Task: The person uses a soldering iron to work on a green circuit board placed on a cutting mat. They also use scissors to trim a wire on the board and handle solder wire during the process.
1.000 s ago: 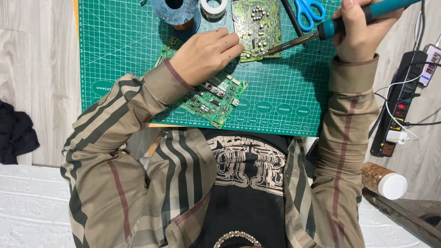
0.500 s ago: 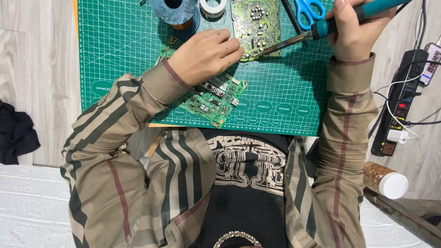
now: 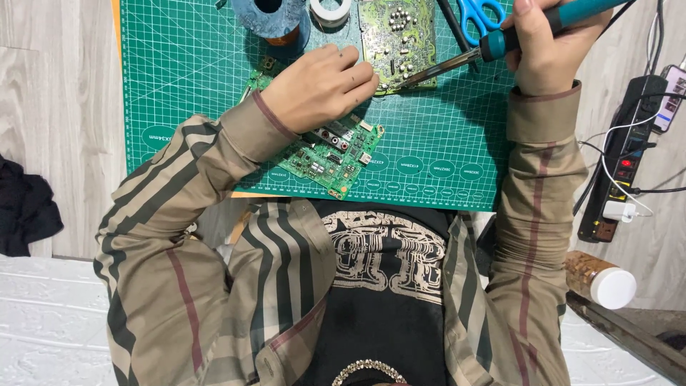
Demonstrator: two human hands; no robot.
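Note:
My right hand (image 3: 547, 50) grips a teal-handled soldering iron (image 3: 500, 44); its metal tip rests on the lower edge of a green circuit board (image 3: 396, 36) lying solder-side up on the green cutting mat (image 3: 186, 78). My left hand (image 3: 318, 86) lies with curled fingers just left of the tip, its fingertips at the edge of that board. The hand also covers part of a second circuit board (image 3: 332, 157) with connectors, closer to me. Whether the fingers pinch solder wire I cannot tell.
Along the mat's far edge stand a blue solder spool (image 3: 270, 14), a white tape roll (image 3: 330, 10) and blue-handled scissors (image 3: 479, 14). A black power strip (image 3: 622, 164) with cables lies on the right. A white-capped bottle (image 3: 604, 279) sits near my right elbow. Dark cloth (image 3: 25, 214) lies at left.
The iron's tip has slid left and down onto the board's lower edge. My left hand has shifted only slightly.

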